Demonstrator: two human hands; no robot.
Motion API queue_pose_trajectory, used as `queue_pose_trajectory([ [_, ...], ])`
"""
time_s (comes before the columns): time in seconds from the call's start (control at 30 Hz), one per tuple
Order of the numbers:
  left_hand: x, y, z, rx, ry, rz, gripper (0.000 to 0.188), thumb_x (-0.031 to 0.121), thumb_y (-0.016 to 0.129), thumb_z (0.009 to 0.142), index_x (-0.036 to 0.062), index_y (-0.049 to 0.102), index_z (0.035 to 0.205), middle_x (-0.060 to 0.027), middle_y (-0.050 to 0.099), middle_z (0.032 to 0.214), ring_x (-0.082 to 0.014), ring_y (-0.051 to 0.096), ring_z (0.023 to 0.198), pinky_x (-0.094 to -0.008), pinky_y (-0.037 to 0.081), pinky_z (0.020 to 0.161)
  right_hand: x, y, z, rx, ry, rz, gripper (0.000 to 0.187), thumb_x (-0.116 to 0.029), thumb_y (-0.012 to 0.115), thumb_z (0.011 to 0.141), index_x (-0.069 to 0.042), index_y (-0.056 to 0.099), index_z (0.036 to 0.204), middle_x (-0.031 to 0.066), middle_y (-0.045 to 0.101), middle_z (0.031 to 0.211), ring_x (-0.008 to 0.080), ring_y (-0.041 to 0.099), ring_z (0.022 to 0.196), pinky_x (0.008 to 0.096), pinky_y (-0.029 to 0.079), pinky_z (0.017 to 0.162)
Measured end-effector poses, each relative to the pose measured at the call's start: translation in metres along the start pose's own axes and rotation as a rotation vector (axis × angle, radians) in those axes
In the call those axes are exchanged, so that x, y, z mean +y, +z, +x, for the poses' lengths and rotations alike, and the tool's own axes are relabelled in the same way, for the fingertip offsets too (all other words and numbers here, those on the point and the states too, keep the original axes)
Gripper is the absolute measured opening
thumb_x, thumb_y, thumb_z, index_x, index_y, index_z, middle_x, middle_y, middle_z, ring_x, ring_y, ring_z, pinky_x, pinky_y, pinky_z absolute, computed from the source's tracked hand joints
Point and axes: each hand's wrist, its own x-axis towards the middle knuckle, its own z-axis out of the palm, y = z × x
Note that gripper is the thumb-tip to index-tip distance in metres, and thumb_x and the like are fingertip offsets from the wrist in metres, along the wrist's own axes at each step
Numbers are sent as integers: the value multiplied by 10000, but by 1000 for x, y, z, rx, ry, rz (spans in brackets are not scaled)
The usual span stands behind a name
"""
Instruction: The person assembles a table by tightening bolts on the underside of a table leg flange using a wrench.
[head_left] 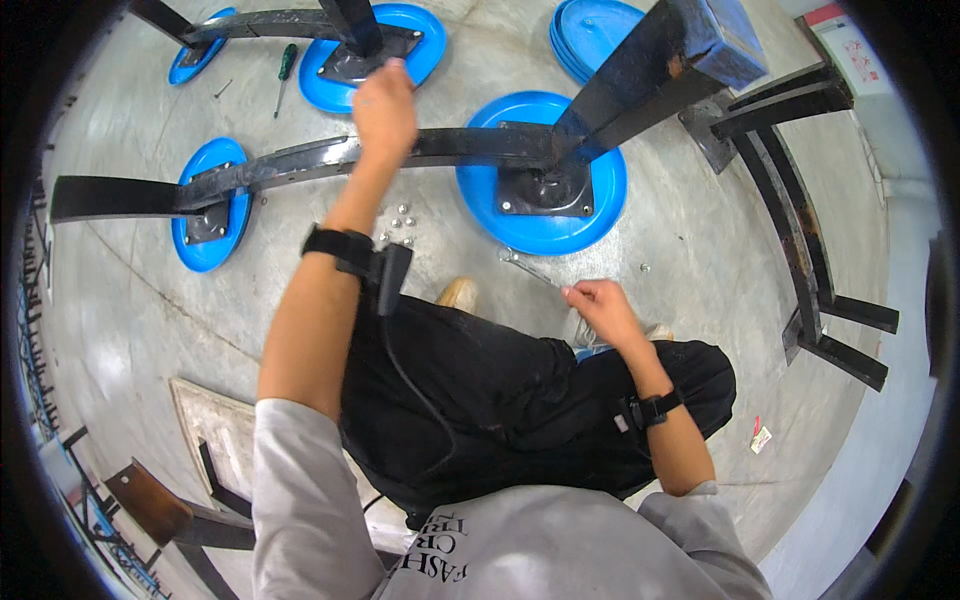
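My left hand (385, 115) reaches over a black curved metal frame (440, 147) to a far blue round plastic seat (425, 65). Its fingers are curled at the right edge of the black mounting plate (345, 68); whatever they pinch is hidden. Low over the floor, my right hand (603, 308) grips the end of a silver wrench (535, 268), whose head lies just below the near blue seat (480, 215). Bolts fix a black square plate (520, 198) to that seat. Several loose nuts (403, 222) lie on the floor below my left forearm.
A green-handled screwdriver (287, 65) and a small bolt (222, 88) lie at the far left. Another blue seat (215, 245) is under the frame's left end. Stacked blue seats (570, 45) stand at the back. A second black frame (800, 260) occupies the right side.
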Motion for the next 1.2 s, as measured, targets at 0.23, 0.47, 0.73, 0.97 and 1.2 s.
queue_pose_trajectory([
  [0.23,10,31,-24,-171,272,278,402,234,558,810,53,432,1146,-177,434,1175,-363,480,1042,-420,395,871,1,30,-1,16,262,614,250,-248,528,867,-6,586,880,-27,448,527,55,401,447,224,314,410],
  [0.47,27,75,-39,-339,370,505,446,468,401,874,105,546,1088,-102,558,1066,-285,533,998,-455,404,831,-10,50,31,16,309,743,219,-234,501,878,-20,545,866,-2,444,532,79,415,417,234,331,381],
  [0.73,33,70,-37,-515,241,578,464,508,357,872,150,650,913,-144,638,777,-335,611,735,-440,481,646,-19,79,44,-46,489,856,224,-224,422,910,-14,493,876,50,482,545,133,468,426,256,355,381],
  [0.97,41,67,-35,-540,264,586,488,514,337,879,151,663,880,-140,638,752,-327,617,712,-431,487,626,-25,85,49,-239,526,1181,278,-257,379,931,-3,471,862,108,549,654,192,562,513,283,472,453],
  [1.2,45,68,-37,-528,292,566,465,490,352,881,141,657,918,-135,638,785,-320,613,739,-422,481,649,15,19,61,-73,332,282,350,-307,458,883,0,559,750,153,570,592,263,585,545,361,461,498],
])
